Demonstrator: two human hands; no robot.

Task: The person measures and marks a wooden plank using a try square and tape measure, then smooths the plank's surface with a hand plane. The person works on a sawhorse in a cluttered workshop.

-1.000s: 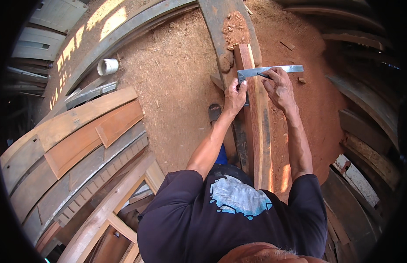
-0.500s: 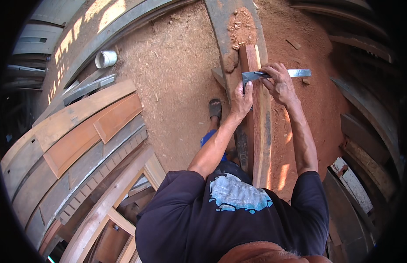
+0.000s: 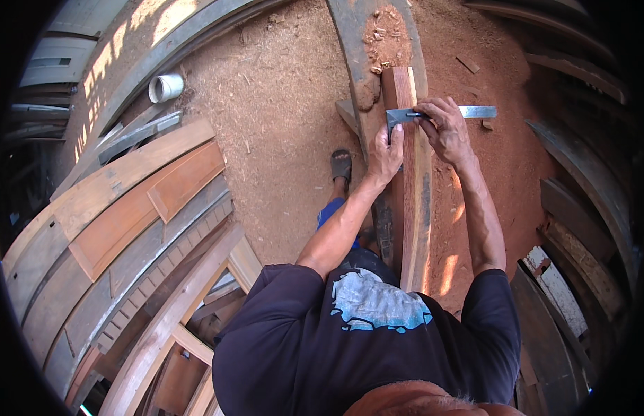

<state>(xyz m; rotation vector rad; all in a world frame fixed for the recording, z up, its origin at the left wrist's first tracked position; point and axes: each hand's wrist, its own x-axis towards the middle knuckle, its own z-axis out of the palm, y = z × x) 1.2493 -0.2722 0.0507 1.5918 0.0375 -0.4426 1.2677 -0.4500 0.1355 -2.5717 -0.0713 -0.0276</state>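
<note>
a beam (image 3: 410, 194) with a metal square (image 3: 403, 115) laid across it, near the far end

a long gray plank (image 3: 353, 52) stretches away from the person, and the reddish beam lies lengthwise on it, its near end at the dark shirt (image 3: 287, 340). the beam passes between the two hands: the left hand (image 3: 386, 154) sits against its left edge, and the right hand (image 3: 446, 132) reaches in over its right edge.

the left forearm (image 3: 342, 222) slants forward and to the right, while the right forearm (image 3: 484, 222) runs more directly forward, leaning a little left.

the metal square has its corner right at the left thumb; its blade runs under the right hand and sticks out past it. the left hand grips the square, thumb on top, fingers partly hidden down the side.

what looks like a dark pencil (image 3: 416, 114) is pinched in the right hand, knuckles up and fingers curled, its tip pointing left over the blade. whether the tip touches anything, i cannot tell.
</note>
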